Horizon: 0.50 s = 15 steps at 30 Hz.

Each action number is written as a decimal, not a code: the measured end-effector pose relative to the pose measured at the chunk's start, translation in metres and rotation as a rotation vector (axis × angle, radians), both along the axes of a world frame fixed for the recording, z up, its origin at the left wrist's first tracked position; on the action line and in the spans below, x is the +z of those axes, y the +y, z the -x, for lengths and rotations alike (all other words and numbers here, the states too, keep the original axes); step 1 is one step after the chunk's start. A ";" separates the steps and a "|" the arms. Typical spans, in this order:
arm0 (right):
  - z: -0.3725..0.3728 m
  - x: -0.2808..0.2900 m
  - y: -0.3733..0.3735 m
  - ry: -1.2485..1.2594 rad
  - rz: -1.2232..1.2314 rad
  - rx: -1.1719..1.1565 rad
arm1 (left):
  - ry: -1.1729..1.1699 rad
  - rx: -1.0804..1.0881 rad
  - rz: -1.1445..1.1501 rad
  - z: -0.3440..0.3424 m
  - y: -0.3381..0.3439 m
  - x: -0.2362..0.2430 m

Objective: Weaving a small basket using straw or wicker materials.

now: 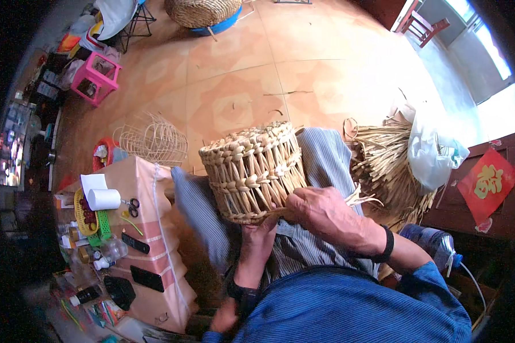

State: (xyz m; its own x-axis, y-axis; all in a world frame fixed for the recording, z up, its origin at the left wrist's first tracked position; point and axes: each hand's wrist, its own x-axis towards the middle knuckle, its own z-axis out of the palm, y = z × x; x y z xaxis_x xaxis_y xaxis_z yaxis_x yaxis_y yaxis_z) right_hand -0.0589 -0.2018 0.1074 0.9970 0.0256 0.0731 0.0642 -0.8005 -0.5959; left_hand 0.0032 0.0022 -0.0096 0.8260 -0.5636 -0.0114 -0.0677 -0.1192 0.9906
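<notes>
A cylindrical basket [252,166] of pale braided straw, with open vertical bands, rests tilted over my lap on grey striped cloth [326,148]. My left hand [257,237] grips it from underneath at the near bottom rim, its fingers mostly hidden behind the weave. My right hand [320,208] is closed at the basket's lower right edge, pinching a straw strand there, and loose pale strand ends [365,199] stick out to the right behind it. Both wrists wear dark bands.
At left, a cloth-covered table [163,228] holds scissors [134,207], paper roll, phone and bottles. Beyond are a wire frame [154,140], pink stool [95,77] and large woven basket [203,12]. Straw bundles [383,151], a plastic bag [429,157] and a water jug [426,246] sit right.
</notes>
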 end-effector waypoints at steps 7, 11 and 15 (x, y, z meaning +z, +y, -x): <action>-0.022 -0.001 -0.022 -0.066 0.068 0.052 | 0.146 0.100 0.171 -0.003 -0.020 -0.018; -0.019 -0.029 -0.021 0.039 0.108 0.056 | 0.110 -0.032 -0.013 0.001 -0.017 -0.028; -0.022 -0.041 -0.013 0.020 0.124 0.056 | -0.198 -0.144 -0.312 0.018 -0.007 -0.059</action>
